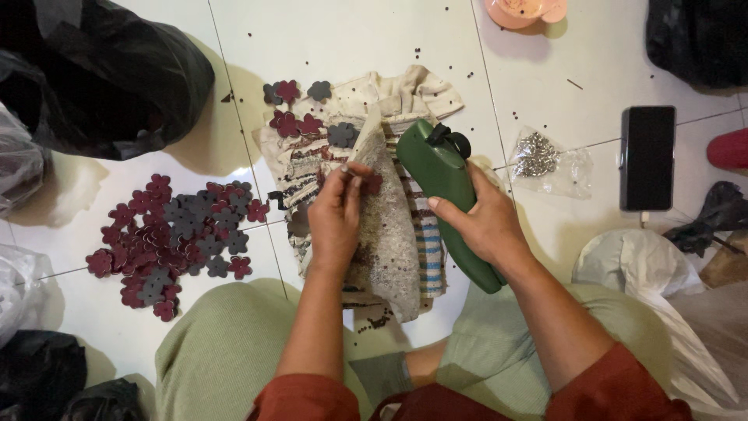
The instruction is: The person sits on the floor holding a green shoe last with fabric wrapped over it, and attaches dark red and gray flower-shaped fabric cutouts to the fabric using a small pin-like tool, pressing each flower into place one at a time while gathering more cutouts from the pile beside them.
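here the right hand (pixel 485 222) is wrapped around a green bottle-like tool (pixel 450 195), fingers closed over its middle; the tool's long axis runs diagonally, its black-capped end pointing up and left toward the folded cloth (pixel 397 234), its other end down by the right knee. the left hand (pixel 335 222) pinches a small dark red flower-shaped piece (pixel 372 184) between narrowed fingertips, right at the cloth's raised edge. a heap of flower cut-outs (pixel 171 234) in red and grey lies on the white floor, well left of both hands

Maroon flower piece (pixel 372 184), green tool (pixel 448 195) tilted.
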{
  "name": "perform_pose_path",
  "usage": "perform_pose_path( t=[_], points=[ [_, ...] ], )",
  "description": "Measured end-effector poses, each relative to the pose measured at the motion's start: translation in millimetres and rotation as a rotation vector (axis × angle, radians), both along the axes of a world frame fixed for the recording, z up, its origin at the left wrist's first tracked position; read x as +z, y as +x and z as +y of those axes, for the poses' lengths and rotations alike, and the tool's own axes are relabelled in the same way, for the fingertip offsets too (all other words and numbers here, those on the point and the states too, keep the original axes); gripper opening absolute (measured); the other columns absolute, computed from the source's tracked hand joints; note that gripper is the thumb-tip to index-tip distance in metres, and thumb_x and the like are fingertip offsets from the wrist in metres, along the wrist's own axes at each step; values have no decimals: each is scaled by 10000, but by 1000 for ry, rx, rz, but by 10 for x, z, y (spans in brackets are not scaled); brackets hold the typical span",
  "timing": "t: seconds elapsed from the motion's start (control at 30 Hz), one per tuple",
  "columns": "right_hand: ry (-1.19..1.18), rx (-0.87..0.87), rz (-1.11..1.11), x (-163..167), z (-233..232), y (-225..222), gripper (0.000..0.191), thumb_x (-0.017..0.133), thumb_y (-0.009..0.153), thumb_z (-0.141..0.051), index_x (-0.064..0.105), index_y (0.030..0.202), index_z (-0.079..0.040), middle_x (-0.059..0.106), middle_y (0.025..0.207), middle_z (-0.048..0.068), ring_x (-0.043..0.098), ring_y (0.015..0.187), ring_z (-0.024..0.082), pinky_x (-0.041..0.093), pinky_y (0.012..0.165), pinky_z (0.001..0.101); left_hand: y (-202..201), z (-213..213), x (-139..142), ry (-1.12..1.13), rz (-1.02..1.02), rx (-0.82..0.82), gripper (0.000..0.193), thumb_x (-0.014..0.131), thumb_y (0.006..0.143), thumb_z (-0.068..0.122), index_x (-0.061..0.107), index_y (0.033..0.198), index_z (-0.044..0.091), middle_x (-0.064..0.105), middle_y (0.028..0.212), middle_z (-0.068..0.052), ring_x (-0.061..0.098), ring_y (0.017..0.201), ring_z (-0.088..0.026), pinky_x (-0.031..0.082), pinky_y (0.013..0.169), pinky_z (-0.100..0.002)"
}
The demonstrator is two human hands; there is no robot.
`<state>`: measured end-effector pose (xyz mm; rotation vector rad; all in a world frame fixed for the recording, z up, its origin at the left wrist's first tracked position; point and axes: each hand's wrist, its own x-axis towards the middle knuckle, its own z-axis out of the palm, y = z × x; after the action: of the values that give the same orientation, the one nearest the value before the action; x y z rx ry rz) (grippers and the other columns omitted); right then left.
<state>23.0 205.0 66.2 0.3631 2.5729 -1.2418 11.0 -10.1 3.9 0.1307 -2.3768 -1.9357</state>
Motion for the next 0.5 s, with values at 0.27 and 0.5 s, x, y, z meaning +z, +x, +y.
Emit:
perform_pose_path(
  t=[0.27, 0.5],
  points=[
    [138, 122, 236, -105, 104, 86, 816, 817, 814, -388, 507, 1442, 31, 672, 1262, 208, 671, 1136, 301, 512, 961, 401, 40, 25, 44, -293, 217, -70, 125, 619, 1032, 86, 667, 1147, 91, 759, 1054, -97, 752, 930, -257, 586, 801, -344],
    [-700, -124, 486, 585, 157, 656, 815, 817, 867, -222, 448, 1565, -23, 559, 1475, 116, 569, 1337, 258, 483, 1145, 430, 32, 35, -78, -336, 305, -17, 169, 667, 993, 105, 689, 1160, 85, 739, 1131, -149, 726, 1022, -332, 590, 857, -399]
  ],
)
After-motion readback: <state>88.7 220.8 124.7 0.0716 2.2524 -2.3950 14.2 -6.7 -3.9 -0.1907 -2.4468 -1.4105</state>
